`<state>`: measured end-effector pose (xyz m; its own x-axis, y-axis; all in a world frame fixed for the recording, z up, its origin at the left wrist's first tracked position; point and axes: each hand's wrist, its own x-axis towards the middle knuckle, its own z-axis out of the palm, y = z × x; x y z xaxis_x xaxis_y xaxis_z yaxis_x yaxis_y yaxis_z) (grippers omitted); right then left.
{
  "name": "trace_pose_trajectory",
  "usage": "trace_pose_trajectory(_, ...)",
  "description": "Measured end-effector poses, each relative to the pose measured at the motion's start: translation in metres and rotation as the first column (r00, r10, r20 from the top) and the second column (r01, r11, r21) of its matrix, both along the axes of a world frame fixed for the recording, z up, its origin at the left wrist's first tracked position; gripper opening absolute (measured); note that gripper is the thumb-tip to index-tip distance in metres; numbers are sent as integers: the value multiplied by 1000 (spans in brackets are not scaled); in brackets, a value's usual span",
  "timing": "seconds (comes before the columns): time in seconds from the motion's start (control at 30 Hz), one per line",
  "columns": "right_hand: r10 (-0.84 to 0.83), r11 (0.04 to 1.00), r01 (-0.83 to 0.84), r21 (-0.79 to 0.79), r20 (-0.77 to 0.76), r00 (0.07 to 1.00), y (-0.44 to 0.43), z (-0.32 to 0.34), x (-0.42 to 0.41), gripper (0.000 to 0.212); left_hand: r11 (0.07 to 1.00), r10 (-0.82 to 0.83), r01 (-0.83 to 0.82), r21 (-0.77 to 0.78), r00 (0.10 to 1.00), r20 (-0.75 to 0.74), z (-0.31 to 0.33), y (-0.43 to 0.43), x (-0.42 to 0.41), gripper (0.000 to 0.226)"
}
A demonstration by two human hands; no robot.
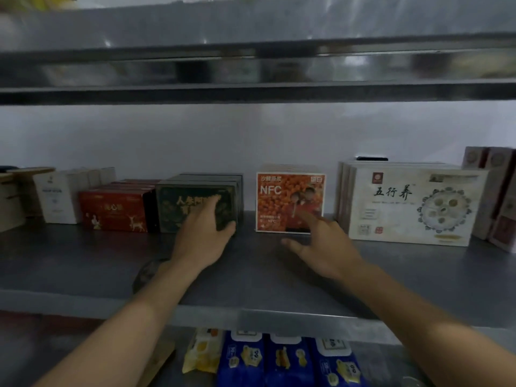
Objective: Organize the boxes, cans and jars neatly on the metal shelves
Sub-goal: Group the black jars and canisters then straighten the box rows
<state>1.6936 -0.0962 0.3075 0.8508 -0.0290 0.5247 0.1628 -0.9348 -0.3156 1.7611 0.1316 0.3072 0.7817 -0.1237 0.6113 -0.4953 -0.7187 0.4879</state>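
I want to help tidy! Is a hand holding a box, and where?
The left hand grips the dark green box at its lower right corner. The right hand holds nothing.

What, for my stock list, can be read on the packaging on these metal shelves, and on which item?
"NFC": orange cardboard box with berry picture.
"沙棘原浆": same orange box, top left.
"五行养": wide cream cardboard box.
Gold characters on the dark green box: blurred, partly covered by the left hand.
Too blurred to read: red box, white box, blue plastic packs below.
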Motion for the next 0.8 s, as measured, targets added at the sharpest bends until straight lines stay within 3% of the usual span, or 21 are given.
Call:
trace_pose_trajectory(0.07, 0, 996, -3, 91, 30, 1000, -11, 1, 4, 61, 997, -75, 76, 21, 997, -14, 3, -23, -2, 70)
trace_pose_trajectory(0.17, -10, 950, -9, 312, 59, 998, -21, 3, 18, 70, 988, -141, 138, -67, 989, -48, 7, -52, 7, 75)
trace_pose_trajectory(0.37, -43, 811, 70, 580, -60, 997, -30, 0, 57, 65, 952, -227, 196, -235, 967, -113, 6, -90, 45, 68)
trace_pose_trajectory(0.6, -4, 767, 40, 641, -57, 998, -43, -2, 84, 80, 921, -249, 149, -360, 936, -248, -12, -98, 81, 84)
trace_pose_trajectory(0.8, 47, 771, -6, 636, -48, 998, -48, -10, 94, 63, 916, -299, 205, -345, 922, -245, -20, -97, 86, 51)
